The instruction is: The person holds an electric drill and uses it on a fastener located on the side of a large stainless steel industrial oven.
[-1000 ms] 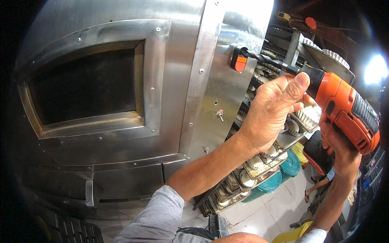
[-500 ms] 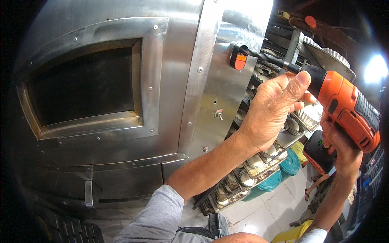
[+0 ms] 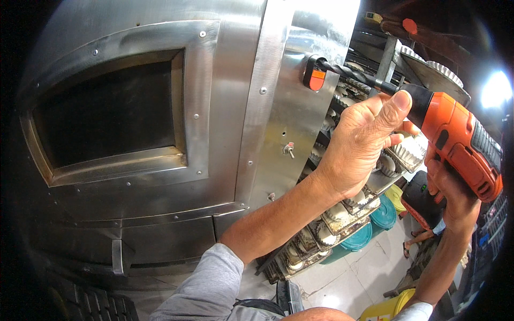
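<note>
Big stainless cabinet (image 3: 225,107) takes up the left side here, dark window (image 3: 107,112) and all. Main item is an orange cordless drill (image 3: 463,142), held up in the air off the right edge of the narrow steel panel (image 3: 300,125) beside that window. Its long axis slants up and left, so the drill bit (image 3: 353,75) points at a black-and-orange fitting (image 3: 316,75) near that panel's upper right corner. Tip's right at the top of the fitting, but I can't tell whether it's actually touching. Left hand (image 3: 361,142) is the closer one to the panel, thumb and fingers curled around the drill's black nose; drill body sits to its right. Right hand (image 3: 452,184) is wrapped around the grip further back, though the trigger finger's hard to make out. Lower on the panel there's a toggle switch (image 3: 289,151), and past its right edge a rack (image 3: 390,59) loaded with trays of fluted molds (image 3: 411,152), with teal lids (image 3: 357,238) down below.
</note>
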